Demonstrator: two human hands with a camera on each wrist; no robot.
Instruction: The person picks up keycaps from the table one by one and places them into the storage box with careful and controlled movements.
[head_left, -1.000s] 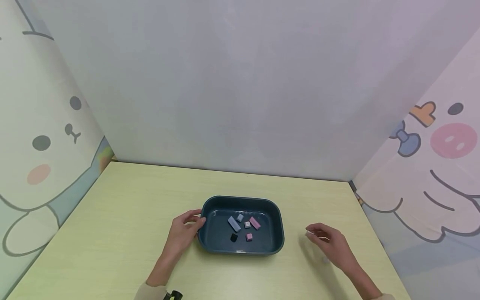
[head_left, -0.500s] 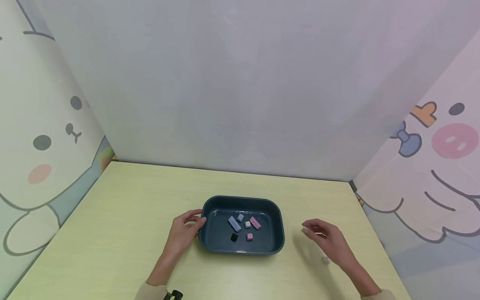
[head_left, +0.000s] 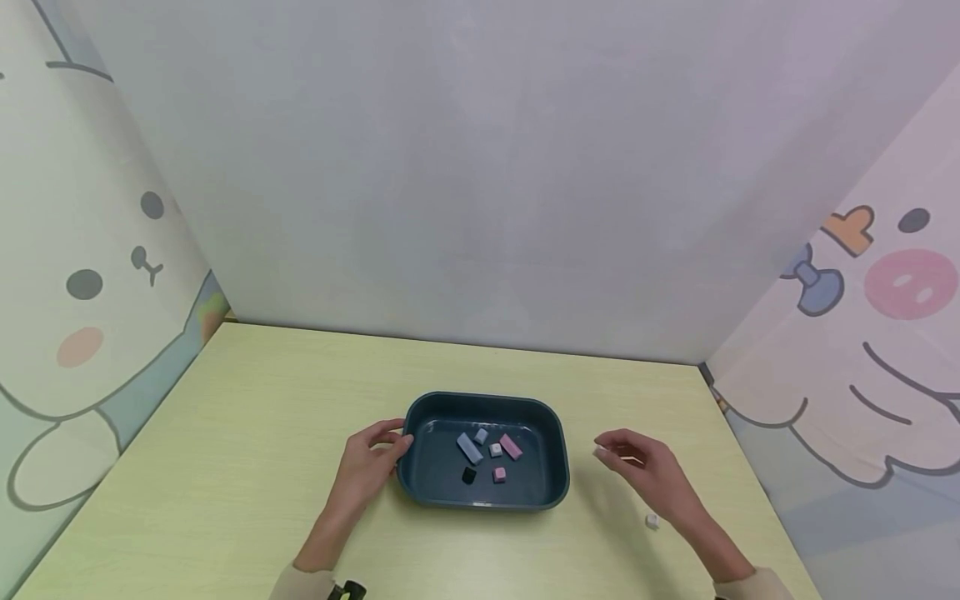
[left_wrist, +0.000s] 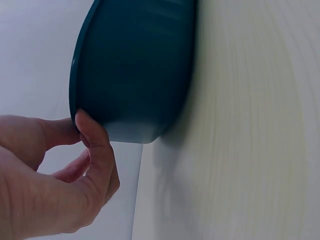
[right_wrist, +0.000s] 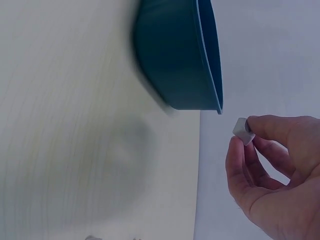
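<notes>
My left hand (head_left: 365,467) pinches the left rim of a dark blue rectangular tub (head_left: 558,492), thumb on one side and fingers on the other, as the left wrist view shows. Off the tub's right side, above the table, my right hand (head_left: 651,473) pinches a small white cube (right_wrist: 243,131) between thumb and fingertips. Inside the tub lie a blue bar (head_left: 469,449), a light blue cube (head_left: 481,436), a white cube (head_left: 495,450), a pink bar (head_left: 511,447), a black cube (head_left: 468,475) and a pink cube (head_left: 499,474).
Another white cube (head_left: 652,521) lies on the pale yellow table (head_left: 285,400), below the right wrist. A plain grey-white backdrop (head_left: 465,183) rises behind the table, and cartoon-printed panels flank it on both sides.
My right hand has moved left toward the tub with its white cube, and the white cube on the table now shows fully. My left hand stays on the rim.
</notes>
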